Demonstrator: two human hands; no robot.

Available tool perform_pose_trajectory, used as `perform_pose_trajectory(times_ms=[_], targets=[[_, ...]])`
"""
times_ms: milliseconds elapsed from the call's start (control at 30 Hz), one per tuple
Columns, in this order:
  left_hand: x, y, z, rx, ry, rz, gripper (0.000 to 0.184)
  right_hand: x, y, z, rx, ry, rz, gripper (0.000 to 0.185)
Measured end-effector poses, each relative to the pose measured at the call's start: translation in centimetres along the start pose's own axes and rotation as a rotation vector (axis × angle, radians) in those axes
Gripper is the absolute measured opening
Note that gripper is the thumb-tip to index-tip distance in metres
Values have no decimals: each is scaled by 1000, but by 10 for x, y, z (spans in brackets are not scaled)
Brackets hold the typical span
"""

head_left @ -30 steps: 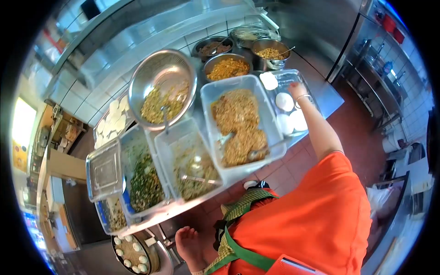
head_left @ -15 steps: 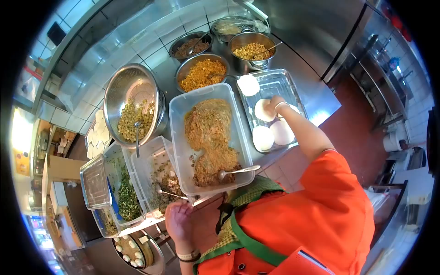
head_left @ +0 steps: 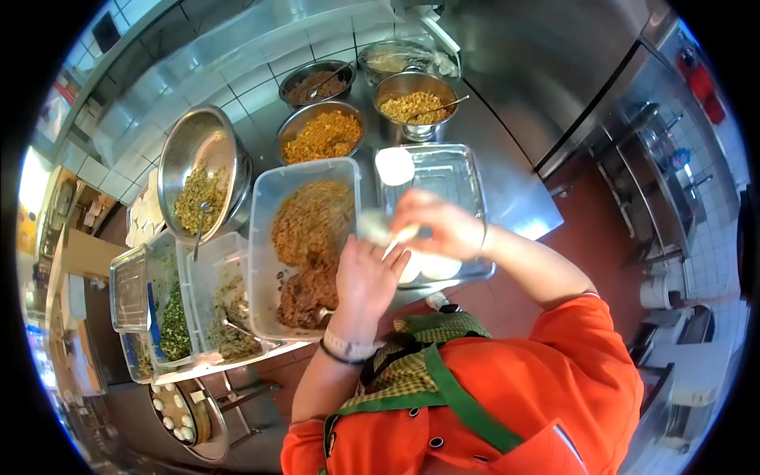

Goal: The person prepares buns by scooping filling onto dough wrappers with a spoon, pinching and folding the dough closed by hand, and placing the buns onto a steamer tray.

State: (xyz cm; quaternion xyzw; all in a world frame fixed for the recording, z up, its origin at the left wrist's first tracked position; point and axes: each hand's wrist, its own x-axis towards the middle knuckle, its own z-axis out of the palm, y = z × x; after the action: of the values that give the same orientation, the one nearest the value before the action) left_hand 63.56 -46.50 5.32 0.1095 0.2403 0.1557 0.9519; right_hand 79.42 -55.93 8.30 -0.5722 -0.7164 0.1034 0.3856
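Note:
My right hand (head_left: pixel 445 226) pinches a pale dough round, blurred by motion, above the metal tray (head_left: pixel 480 186). Close beside it, my left hand (head_left: pixel 368 277) touches the same dough with its fingertips, next to the right wall of the large plastic tub (head_left: pixel 264 229). Brown filling (head_left: pixel 313 229) fills much of that tub, and a spoon rests at its lower right, partly hidden by my left hand. A white dough round (head_left: pixel 394 166) lies at the tray's upper left corner. More rounds (head_left: pixel 437 267) sit at its front, partly under my hands.
Behind the tub stand metal bowls of orange filling (head_left: pixel 324 136), yellow filling (head_left: pixel 413 107) and dark filling (head_left: pixel 315 85). A tilted steel bowl (head_left: pixel 176 150) and tubs of green filling (head_left: pixel 174 324) are at the left. A round steamer (head_left: pixel 198 419) with white buns stands lower left.
My right hand has moved left from the tray's rounds with a piece of dough. My left hand has risen from the near edge to meet it. The camera view has shifted.

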Motion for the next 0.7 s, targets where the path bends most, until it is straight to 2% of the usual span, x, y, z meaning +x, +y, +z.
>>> perform_pose_trajectory(times_ms=[67, 100, 133, 200, 267, 300, 367, 400, 433, 500, 533, 600, 633, 700], targets=[[43, -14, -7, -181, -272, -52, 38, -4, -10, -26, 166, -151, 9, 34], [62, -21, -14, -142, -487, -41, 39, -8, 10, -39, 112, -110, 5, 36], [69, -28, -1, -140, -487, -26, 39, -11, 38, -58, -22, -56, 22, 33], [79, -43, 24, -188, -81, 141, 42, -12, 106, -94, -385, 115, 165, 26], [90, -56, 28, -135, -105, 222, 39, -5, 179, -117, -756, 158, 416, 28], [97, -61, 25, 138, -100, 409, 37, 2, 208, -126, -920, 54, 520, 26], [94, -65, 33, 1046, -35, 844, 34, 16, 237, -136, -950, -172, 731, 26], [96, -66, 37, 1051, -24, 858, 34, 24, 246, -138, -902, -284, 860, 29], [98, -66, 41, 704, -37, 767, 33, 29, 252, -138, -895, -283, 845, 29], [103, -62, 29, 87, -84, 483, 54, 40, 258, -133, -938, -487, 786, 32], [111, -63, 29, 86, -75, 488, 54, 50, 259, -132, -932, -493, 779, 32], [122, -63, 27, -301, -215, 359, 51, 65, 261, -126, -995, -828, 558, 26], [131, -62, 20, -416, -258, 303, 47, 69, 264, -121, -959, -766, 566, 20], [147, -56, 15, -476, -232, 268, 44, 74, 264, -130, -941, -756, 573, 20]])
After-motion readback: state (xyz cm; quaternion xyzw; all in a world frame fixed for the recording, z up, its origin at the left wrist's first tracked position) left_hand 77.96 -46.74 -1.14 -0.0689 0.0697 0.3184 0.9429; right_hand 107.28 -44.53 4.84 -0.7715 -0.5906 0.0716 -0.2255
